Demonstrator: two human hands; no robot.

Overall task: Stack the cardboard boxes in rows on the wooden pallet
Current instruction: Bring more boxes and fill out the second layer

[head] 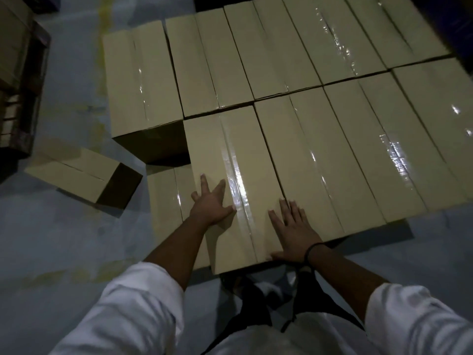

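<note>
Taped cardboard boxes fill the stack in two rows in front of me. The nearest box lies at the left end of the front row, its near end sticking out toward me. My left hand rests flat on its top with fingers spread. My right hand lies flat on its near right corner, the thumb hooked over the near edge. One level lower, a box shows to the left of it. The far row's left box stands at full height. The pallet is hidden under the boxes.
A loose cardboard box lies on the grey floor to the left. At the far left stand more boxes on a dark pallet. A faded yellow line runs along the floor.
</note>
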